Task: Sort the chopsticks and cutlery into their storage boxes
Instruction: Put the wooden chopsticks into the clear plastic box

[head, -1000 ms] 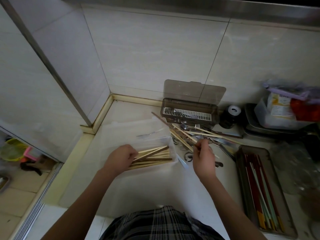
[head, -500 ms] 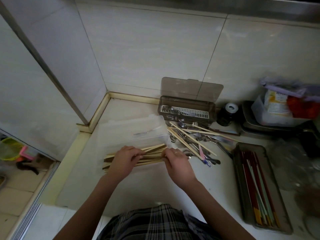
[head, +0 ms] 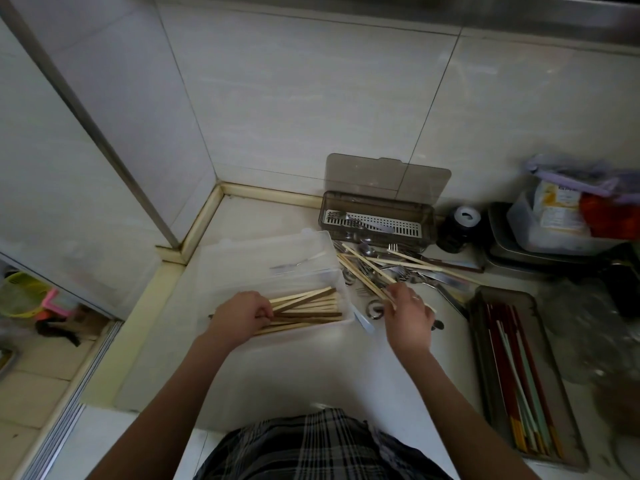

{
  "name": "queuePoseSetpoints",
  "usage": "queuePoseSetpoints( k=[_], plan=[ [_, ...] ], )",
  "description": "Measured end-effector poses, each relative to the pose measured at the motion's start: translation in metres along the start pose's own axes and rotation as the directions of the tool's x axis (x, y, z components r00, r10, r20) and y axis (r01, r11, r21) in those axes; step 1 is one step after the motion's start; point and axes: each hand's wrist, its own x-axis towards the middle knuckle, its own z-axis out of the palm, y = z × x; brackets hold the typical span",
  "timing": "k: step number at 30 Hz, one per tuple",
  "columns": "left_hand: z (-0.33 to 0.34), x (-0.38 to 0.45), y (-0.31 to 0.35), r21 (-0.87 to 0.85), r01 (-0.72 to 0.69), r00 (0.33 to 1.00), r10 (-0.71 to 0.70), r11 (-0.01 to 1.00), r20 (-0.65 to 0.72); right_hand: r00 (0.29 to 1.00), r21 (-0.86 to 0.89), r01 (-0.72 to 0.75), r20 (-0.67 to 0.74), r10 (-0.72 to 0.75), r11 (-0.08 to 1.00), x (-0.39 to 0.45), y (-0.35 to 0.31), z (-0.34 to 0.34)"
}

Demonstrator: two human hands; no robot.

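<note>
Two hands work on the counter. The left hand (head: 242, 315) curls its fingers over a bundle of wooden chopsticks (head: 308, 311), roughly ten, lying in the clear box (head: 249, 258). The right hand (head: 408, 317) pinches one chopstick (head: 363, 277) at its near end; beyond the fingertips lies the mixed cutlery pile (head: 394, 268). Two further boxes: a brown lidded box (head: 377, 221) past the pile, a grey tray (head: 568, 403) of coloured chopsticks right of the fingers

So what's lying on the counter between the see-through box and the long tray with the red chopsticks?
In the head view, the mixed pile of wooden chopsticks, forks and spoons lies between the clear box and the tray; the right hand reaches into it.
</note>
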Motion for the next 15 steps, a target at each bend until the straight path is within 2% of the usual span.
queuePoseSetpoints(
  k=[4,9,11,15],
  plan=[
    [-0.001,-0.001,-0.001,-0.067,0.054,0.998,-0.053,0.996,0.014,0.981,-0.254,-0.021,0.181,0.069,0.967,0.007,0.031,0.005],
    [0.0,-0.003,-0.002,-0.112,0.074,0.997,-0.078,0.991,-0.027,0.986,-0.254,-0.061,0.136,0.098,0.965,0.009,0.039,0.008],
    [0.001,-0.003,-0.003,-0.12,0.076,0.996,-0.081,0.99,-0.036,0.989,-0.193,-0.101,0.084,0.119,0.976,0.011,0.04,0.005],
    [0.003,-0.003,-0.005,-0.108,0.058,0.997,-0.063,0.992,-0.043,0.992,0.099,-0.105,-0.063,0.112,0.99,0.014,0.045,-0.001]
  ],
)
